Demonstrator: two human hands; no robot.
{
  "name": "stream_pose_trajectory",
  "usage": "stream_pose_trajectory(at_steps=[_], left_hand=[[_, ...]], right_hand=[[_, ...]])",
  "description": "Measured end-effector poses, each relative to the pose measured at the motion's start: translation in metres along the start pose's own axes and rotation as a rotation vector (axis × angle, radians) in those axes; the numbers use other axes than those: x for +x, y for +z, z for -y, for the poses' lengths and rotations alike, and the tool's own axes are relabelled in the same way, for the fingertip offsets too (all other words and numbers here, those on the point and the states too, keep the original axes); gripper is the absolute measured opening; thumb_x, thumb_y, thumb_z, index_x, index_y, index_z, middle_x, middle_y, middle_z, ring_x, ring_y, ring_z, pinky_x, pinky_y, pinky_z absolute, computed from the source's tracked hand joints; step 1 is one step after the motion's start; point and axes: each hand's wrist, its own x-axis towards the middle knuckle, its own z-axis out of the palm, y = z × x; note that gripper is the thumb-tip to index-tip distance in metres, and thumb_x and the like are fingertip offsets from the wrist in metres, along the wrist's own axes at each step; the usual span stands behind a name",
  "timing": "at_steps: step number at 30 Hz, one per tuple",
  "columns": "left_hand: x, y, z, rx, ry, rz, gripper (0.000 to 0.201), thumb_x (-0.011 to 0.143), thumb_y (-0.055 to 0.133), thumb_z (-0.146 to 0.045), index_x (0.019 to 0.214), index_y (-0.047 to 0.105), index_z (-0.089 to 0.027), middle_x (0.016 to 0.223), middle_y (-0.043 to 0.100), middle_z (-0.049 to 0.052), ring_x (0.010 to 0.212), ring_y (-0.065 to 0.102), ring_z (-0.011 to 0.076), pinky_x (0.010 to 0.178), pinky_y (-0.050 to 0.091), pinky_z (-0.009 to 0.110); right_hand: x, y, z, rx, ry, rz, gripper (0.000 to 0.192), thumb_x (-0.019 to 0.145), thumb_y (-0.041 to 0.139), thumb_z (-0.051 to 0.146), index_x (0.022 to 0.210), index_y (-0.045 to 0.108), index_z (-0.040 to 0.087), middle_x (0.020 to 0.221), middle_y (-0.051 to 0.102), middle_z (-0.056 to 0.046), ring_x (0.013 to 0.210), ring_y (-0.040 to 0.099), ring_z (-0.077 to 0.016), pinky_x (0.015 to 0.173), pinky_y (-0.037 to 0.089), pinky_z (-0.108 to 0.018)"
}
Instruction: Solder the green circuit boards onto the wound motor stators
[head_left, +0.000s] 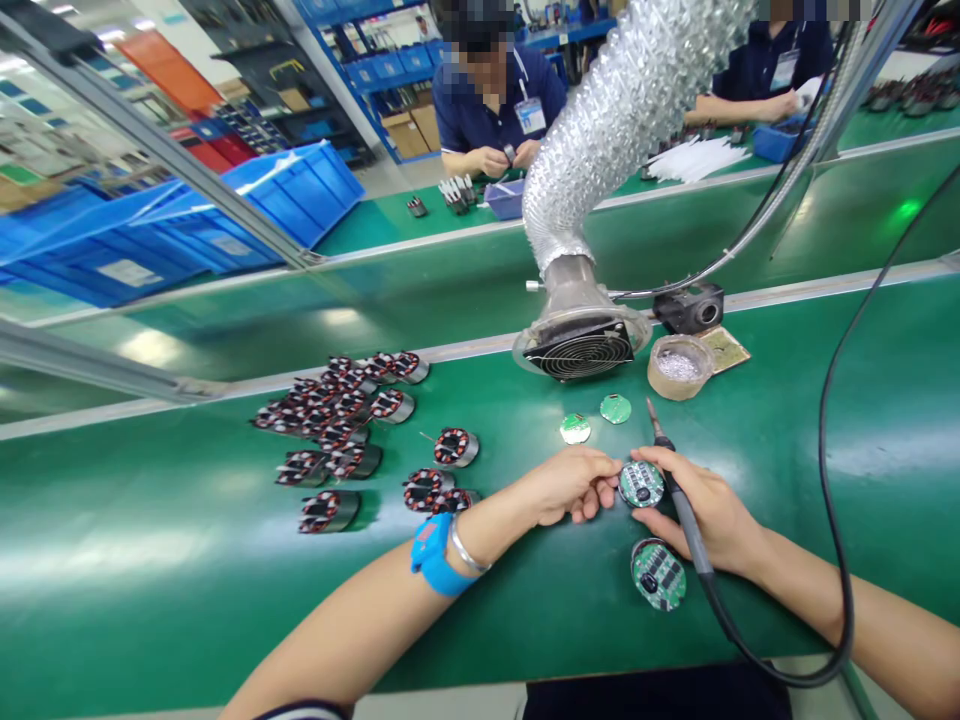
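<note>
Thumb and fingers of my left hand [577, 487] pinch the left edge of a round green circuit board [641, 484], which seems to sit on a motor stator. On the board's right side rest the thumb and index finger of my right hand [709, 510]. That same hand also holds a soldering iron [686, 520], its tip pointing up and away from the board. Just below lies a second round board with dark chips [658, 574]. Two small bare green discs [576, 429] [616, 408] lie beyond my hands.
Several copper-wound stators [330, 415] stand at left. A fume extractor [581, 345] hangs over the bench's back, beside a tub of metallic shavings [679, 367]. The iron's black cable [825, 430] loops at right. Across the partition, a person [491, 110] works near blue bins [277, 210].
</note>
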Motion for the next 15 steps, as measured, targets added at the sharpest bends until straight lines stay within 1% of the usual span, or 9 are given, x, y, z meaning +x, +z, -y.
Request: stream_pose_trajectory(at_steps=[3, 5, 6, 7, 9, 10, 11, 13, 15], left_hand=[[-0.006, 0.003, -0.006, 0.102, 0.038, -0.028, 0.021, 0.082, 0.045, -0.034, 0.069, 0.048, -0.018, 0.056, 0.053, -0.003, 0.035, 0.04, 0.0062, 0.033, 0.03, 0.017], [-0.01, 0.005, -0.004, 0.178, 0.097, -0.077, 0.015, 0.082, 0.047, -0.028, 0.072, 0.048, -0.018, 0.061, 0.054, -0.002, 0.042, 0.044, 0.008, 0.039, 0.034, 0.018], [-0.01, 0.006, -0.001, 0.257, 0.177, -0.129, 0.011, 0.082, 0.048, -0.026, 0.073, 0.049, -0.019, 0.064, 0.055, -0.001, 0.049, 0.048, 0.0095, 0.044, 0.038, 0.019], [-0.01, 0.006, 0.004, 0.372, 0.297, -0.187, 0.008, 0.082, 0.048, -0.024, 0.075, 0.05, -0.019, 0.069, 0.056, 0.0, 0.056, 0.05, 0.0112, 0.05, 0.042, 0.021], [-0.007, 0.003, 0.017, 0.658, 0.619, -0.297, 0.007, 0.081, 0.046, -0.02, 0.078, 0.053, -0.018, 0.075, 0.057, 0.003, 0.066, 0.053, 0.0146, 0.061, 0.046, 0.025], [-0.004, 0.001, 0.024, 0.773, 0.764, -0.318, 0.01, 0.081, 0.045, -0.019, 0.078, 0.055, -0.018, 0.074, 0.058, 0.004, 0.068, 0.054, 0.0157, 0.062, 0.046, 0.026], [-0.001, -0.002, 0.031, 0.826, 0.862, -0.332, 0.013, 0.082, 0.044, -0.018, 0.078, 0.056, -0.018, 0.073, 0.058, 0.004, 0.068, 0.054, 0.016, 0.063, 0.047, 0.026], [0.003, -0.006, 0.041, 0.839, 0.932, -0.342, 0.018, 0.086, 0.041, -0.019, 0.081, 0.058, -0.018, 0.073, 0.06, 0.005, 0.069, 0.057, 0.0155, 0.065, 0.048, 0.026], [0.004, -0.009, 0.046, 0.755, 0.9, -0.337, 0.022, 0.092, 0.038, -0.022, 0.086, 0.059, -0.017, 0.075, 0.062, 0.004, 0.068, 0.059, 0.0135, 0.066, 0.049, 0.025]], right_hand=[[0.0, 0.0, 0.0, 0.002, -0.002, 0.012, 0.06, 0.084, 0.063, 0.027, 0.137, 0.035, 0.02, 0.12, 0.065, -0.015, 0.105, 0.067, -0.0261, 0.087, 0.059, -0.039], [0.0, -0.001, 0.001, 0.007, 0.001, 0.012, 0.06, 0.084, 0.063, 0.027, 0.137, 0.035, 0.02, 0.119, 0.065, -0.014, 0.103, 0.068, -0.0255, 0.086, 0.059, -0.038], [0.001, -0.001, 0.001, 0.011, 0.003, 0.01, 0.06, 0.084, 0.063, 0.027, 0.137, 0.036, 0.02, 0.119, 0.065, -0.014, 0.102, 0.068, -0.0253, 0.086, 0.059, -0.038], [0.001, -0.001, 0.002, 0.016, 0.002, 0.009, 0.06, 0.084, 0.063, 0.027, 0.137, 0.036, 0.02, 0.119, 0.065, -0.014, 0.102, 0.068, -0.0252, 0.086, 0.059, -0.037], [0.001, -0.001, 0.003, 0.029, -0.004, 0.012, 0.059, 0.084, 0.063, 0.027, 0.136, 0.036, 0.02, 0.12, 0.065, -0.013, 0.104, 0.067, -0.0251, 0.088, 0.058, -0.037], [0.002, 0.0, 0.003, 0.037, -0.008, 0.017, 0.058, 0.084, 0.063, 0.027, 0.136, 0.036, 0.02, 0.12, 0.064, -0.013, 0.105, 0.067, -0.025, 0.089, 0.057, -0.037], [0.002, 0.0, 0.003, 0.047, -0.012, 0.022, 0.058, 0.085, 0.063, 0.026, 0.136, 0.037, 0.02, 0.121, 0.064, -0.013, 0.107, 0.066, -0.0249, 0.09, 0.057, -0.037], [0.002, 0.001, 0.004, 0.068, -0.005, 0.028, 0.057, 0.085, 0.063, 0.027, 0.135, 0.037, 0.02, 0.12, 0.064, -0.013, 0.105, 0.066, -0.0242, 0.089, 0.056, -0.036], [0.002, 0.001, 0.004, 0.093, 0.019, 0.035, 0.056, 0.084, 0.064, 0.027, 0.134, 0.038, 0.02, 0.117, 0.065, -0.012, 0.099, 0.068, -0.0228, 0.085, 0.057, -0.034]])
